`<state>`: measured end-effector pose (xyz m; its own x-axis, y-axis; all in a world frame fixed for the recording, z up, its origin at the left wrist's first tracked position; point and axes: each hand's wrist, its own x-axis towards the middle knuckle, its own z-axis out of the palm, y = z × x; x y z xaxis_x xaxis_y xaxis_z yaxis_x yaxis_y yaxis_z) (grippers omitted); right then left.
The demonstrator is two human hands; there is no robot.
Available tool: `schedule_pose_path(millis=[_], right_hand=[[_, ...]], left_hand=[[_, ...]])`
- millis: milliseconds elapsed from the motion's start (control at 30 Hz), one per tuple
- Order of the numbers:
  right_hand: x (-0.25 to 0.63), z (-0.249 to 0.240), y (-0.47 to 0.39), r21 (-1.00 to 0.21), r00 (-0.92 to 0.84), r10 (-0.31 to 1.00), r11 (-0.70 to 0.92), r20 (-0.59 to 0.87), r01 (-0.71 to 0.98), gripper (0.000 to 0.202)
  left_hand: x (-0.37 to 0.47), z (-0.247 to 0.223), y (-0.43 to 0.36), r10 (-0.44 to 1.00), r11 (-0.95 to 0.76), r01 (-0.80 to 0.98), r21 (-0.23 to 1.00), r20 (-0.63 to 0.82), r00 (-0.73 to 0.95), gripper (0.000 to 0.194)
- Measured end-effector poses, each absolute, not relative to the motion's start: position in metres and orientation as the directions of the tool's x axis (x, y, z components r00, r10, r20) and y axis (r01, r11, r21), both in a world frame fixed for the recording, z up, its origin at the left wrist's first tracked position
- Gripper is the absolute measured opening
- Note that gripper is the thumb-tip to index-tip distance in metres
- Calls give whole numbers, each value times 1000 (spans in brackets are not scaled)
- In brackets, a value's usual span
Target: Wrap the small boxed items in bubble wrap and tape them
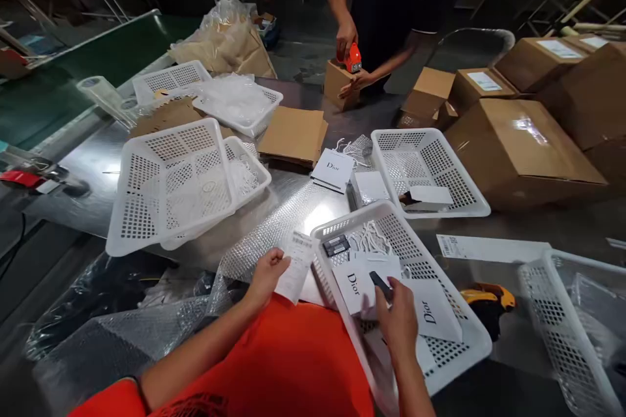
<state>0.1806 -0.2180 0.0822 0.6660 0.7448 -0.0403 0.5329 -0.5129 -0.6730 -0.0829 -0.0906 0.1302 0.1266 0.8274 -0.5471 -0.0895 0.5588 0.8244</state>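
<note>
My left hand (267, 275) pinches a printed paper slip (296, 268) at its edge, in front of my body. Between the thumb and fingers of my right hand (399, 318) is a small dark flat item (380, 285) whose kind I cannot make out. That hand is over a white perforated basket (470, 333) tilted towards me. White Dior paper bags (353, 283) lie in this basket, with white cord handles (372, 238) and a small black box (336, 245) behind them. Clear bubble wrap (264, 225) stretches over the table by the slip.
Beyond the basket are more Dior bags (333, 169), flat cardboard (291, 133) and another white basket (430, 163). Stacked empty-looking baskets (171, 189) stand left. Cartons (525, 143) fill the right side, near a yellow-black tape dispenser (489, 303). Across the table a co-worker tapes a small carton (337, 83).
</note>
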Motion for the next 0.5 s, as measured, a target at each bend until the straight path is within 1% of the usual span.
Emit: schedule_pose_path(millis=[33,100,200,267,400,433,500], right_hand=[[196,73,-227,-592,668,744,-535,7,602,52],[219,54,-239,-452,620,785,-548,15,704,43],[232,35,-237,-319,505,857,-509,-103,799,37],[232,29,-226,-263,449,876,-481,-175,836,38],[237,24,-209,-172,367,897,-413,-246,894,44],[239,25,-208,-169,341,901,-392,-269,904,45],[243,27,-209,-196,311,900,-379,-307,904,48]], left_hand=[[-86,131,-89,836,547,-85,833,-537,113,44],[-90,132,-88,845,533,-63,844,-526,94,51],[-92,136,-88,856,514,-30,857,-510,80,56],[-91,140,-89,867,492,-11,870,-489,96,49],[-88,154,-89,912,378,111,919,-390,130,18],[-87,158,-89,920,348,148,926,-367,138,15],[-86,168,-90,930,301,203,932,-334,155,14]])
